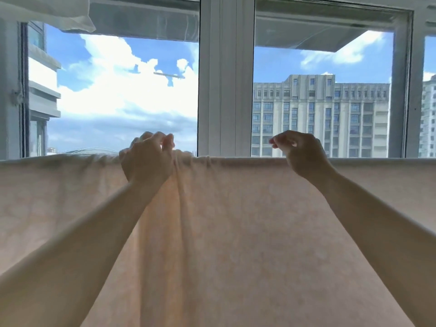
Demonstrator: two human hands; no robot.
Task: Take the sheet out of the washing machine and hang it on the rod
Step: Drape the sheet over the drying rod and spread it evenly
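Forearms nearest. Sheet (pixel 236 232): draped over rod, itself hidden under the fold; hanging largely done. Left hand (pixel 146 159) pinches bunched top edge; right hand (pixel 299 152) curled, grasp unclear. Remaining: smoothing gathers.

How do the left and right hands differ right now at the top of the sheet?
The left hand grips a bunched fold of the sheet at its top edge, where pleats run down; the right hand has curled fingers above a smooth stretch and seems to hold nothing. The left hand overlaps the cloth edge; the right hand's fingertips sit clear above it. Both are raised at about the same height, in front of the window.
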